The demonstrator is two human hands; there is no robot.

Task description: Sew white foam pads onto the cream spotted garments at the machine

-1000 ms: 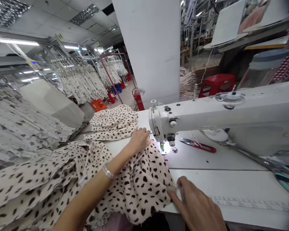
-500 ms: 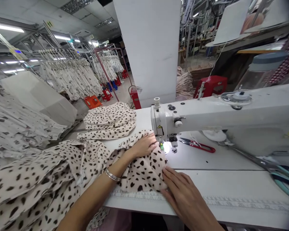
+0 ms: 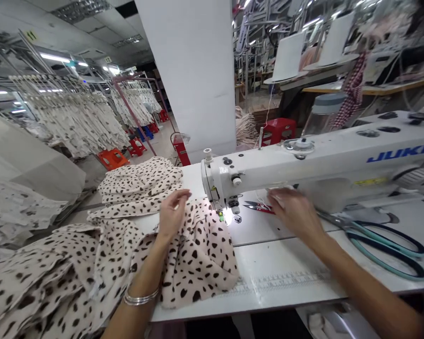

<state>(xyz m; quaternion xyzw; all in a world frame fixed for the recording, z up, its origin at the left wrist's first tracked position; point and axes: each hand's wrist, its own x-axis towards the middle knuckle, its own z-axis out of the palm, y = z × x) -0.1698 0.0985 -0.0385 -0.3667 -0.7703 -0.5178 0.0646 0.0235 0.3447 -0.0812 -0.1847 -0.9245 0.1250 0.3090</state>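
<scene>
Spotted fabric [image 3: 205, 268] is on the bench [image 3: 268, 256] left of the needle, far edge up by the presser foot [image 3: 221, 217]. Your left hand [image 3: 173, 212] is loosely bent over it; can't tell if it's pinching anything. Your right hand [image 3: 295, 212] is a blur at the red snips [image 3: 257, 206], so no idea if you've got them. Watch out: those rumples near the foot could get caught if nothing flattens them, and the blades point at the cloth, so a careless grab might nick it. Lidded jar [image 3: 321, 117] far right, contents unclear.
</scene>
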